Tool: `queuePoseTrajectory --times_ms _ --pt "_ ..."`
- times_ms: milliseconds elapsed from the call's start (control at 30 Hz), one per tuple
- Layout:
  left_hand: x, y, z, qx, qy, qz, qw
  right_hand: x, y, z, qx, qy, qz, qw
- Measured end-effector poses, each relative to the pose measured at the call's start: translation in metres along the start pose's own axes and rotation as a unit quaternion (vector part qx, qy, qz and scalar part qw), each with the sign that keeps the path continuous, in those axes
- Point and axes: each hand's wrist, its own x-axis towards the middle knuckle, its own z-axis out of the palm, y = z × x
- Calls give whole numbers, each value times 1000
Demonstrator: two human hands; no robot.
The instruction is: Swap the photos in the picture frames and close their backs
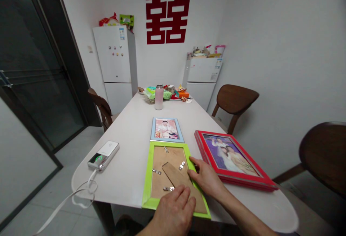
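Observation:
A green photo frame (147, 178) lies face down at the near edge of the table, its brown backing board (159, 156) facing up. Several small metal clips and a slanted brown stand leg (171, 174) sit on the board. My left hand (177, 210) comes over the lower edge, fingers bent and held together on the board beside the lowest clip; its thumb is hidden. Along the right edge, my right hand (207, 178) grips the frame. Touching the green frame's far edge is a light blue photo frame (153, 129), picture side up.
A stack of red photo frames (232, 179) lies to the right. At left are a power bank (104, 155) and a white cable (67, 197). Farther back stand a pink bottle (159, 99) and a heap of packets (175, 93). Wooden chairs (236, 99) flank the table (129, 138).

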Motion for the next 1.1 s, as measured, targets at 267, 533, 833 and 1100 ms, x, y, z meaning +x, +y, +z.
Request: queuePoseTrajectory --times_ms 267,533,833,1100 --pt "1 -1 2 -22 -36 -5 999 5 1 5 -105 14 -90 990" --pt "-12 -24 -31 -90 -114 -100 984 -11 -21 8 -70 14 -159 985" --pt "-35 -51 -28 -88 -86 -208 970 -32 -55 28 -76 -74 -216 971" --pt "-44 -52 -12 -132 -4 -201 971 -19 -69 33 -113 -71 -207 969"
